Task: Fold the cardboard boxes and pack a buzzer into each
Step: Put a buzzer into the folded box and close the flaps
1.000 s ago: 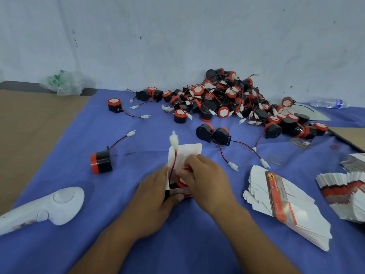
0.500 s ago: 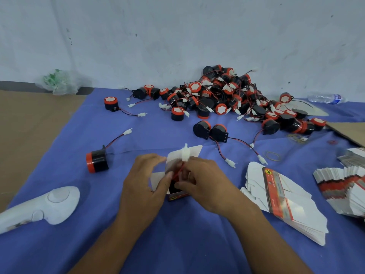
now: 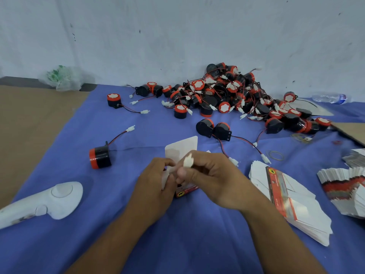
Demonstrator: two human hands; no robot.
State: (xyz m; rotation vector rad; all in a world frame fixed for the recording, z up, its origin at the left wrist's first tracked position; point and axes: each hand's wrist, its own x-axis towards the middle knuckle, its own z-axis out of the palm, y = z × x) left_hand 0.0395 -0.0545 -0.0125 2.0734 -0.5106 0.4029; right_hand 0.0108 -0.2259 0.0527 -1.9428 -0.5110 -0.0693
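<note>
Head view: my right hand (image 3: 209,182) pinches the white connector (image 3: 187,161) just above the small box (image 3: 183,191), which stands on the blue cloth (image 3: 138,244) near centre. My left hand (image 3: 156,180) curls round the box's left side. The buzzer's body is hidden behind my fingers, presumably inside. The risk as I judge it is that the springy wire pushes the connector back out, or gets trapped under the tall lid flap (image 3: 181,147). Open cloth lies near and left, up to the white controller (image 3: 49,198). The flat box stack (image 3: 286,198) crowds the right and the buzzer pile (image 3: 227,95) the far side.
</note>
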